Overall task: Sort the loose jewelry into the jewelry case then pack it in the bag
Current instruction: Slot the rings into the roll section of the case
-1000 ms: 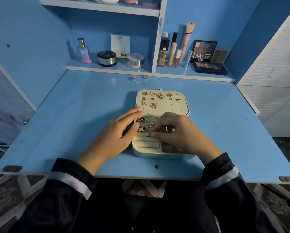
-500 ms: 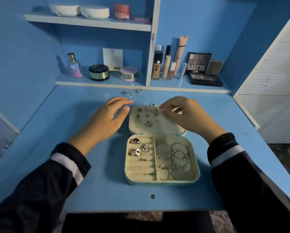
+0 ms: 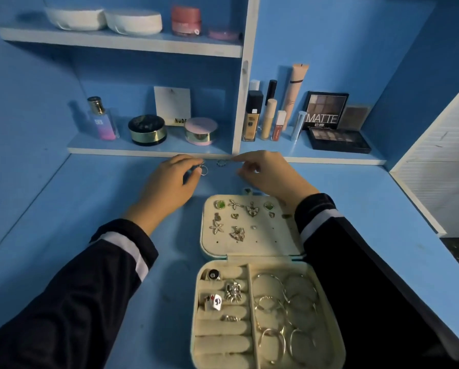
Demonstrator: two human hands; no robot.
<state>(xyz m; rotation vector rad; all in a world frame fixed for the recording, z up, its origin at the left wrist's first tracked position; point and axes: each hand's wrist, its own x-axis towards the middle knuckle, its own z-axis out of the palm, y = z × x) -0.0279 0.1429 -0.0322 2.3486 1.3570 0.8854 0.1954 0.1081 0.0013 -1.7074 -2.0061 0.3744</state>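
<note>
Nearest the person, the open jewelry case (image 3: 327, 350) lay flat on the blue tabletop (image 3: 90, 209). In its base the left compartment held several rings (image 3: 233, 290) pushed into the cream ring rolls, and the right compartment held a loose heap of silver hoop earrings (image 3: 272, 304). The lid (image 3: 273, 243) lay folded back on the far side of the base, its padded face carrying small studs and charms (image 3: 251, 209) pinned in rows. Dark sleeves with a white band ran past either side of the case. Beyond the lid, near the back edge of the tabletop, the left hand (image 3: 170, 185) had its fingers curled and pinched a small silver ring (image 3: 204, 170) at the fingertips. Just beside it lay a second ring (image 3: 222, 163). The right hand (image 3: 267, 171) was also curled, forefinger and thumb drawn together just beside that second ring, though whether they gripped it could not be told. Behind both hands stood the lower shelf (image 3: 148, 149), with a perfume bottle (image 3: 102, 121), two round jars, a row of makeup tubes and an eyeshadow palette (image 3: 325, 111) marked MATTE.
</note>
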